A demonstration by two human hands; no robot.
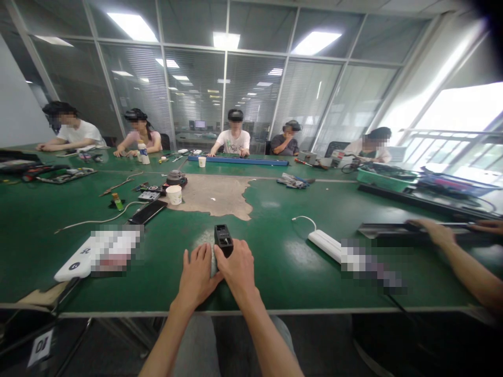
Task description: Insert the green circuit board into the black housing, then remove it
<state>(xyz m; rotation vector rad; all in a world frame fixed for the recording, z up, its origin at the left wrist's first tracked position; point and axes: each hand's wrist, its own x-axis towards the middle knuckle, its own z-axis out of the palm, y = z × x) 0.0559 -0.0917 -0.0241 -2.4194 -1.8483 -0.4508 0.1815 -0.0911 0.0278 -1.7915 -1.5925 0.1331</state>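
Observation:
A small black block-shaped part (223, 238) with openings in its top stands on the green table (275, 283), in front of me. My right hand (239, 267) is closed round its near right side, thumb against the near face. On the left, my left hand (197, 272) rests on the table with its fingers spread, holding nothing; its thumb points toward the right hand, close to the right thumb. The underside of the black part is hidden.
A white power strip (330, 246) lies to the right, a white case (80, 256) to the left. Beyond are a paper cup (174, 195) and a brown patch (212, 193). A person's hand (436, 230) touches a dark metal channel (387, 233) at right. Several people sit opposite.

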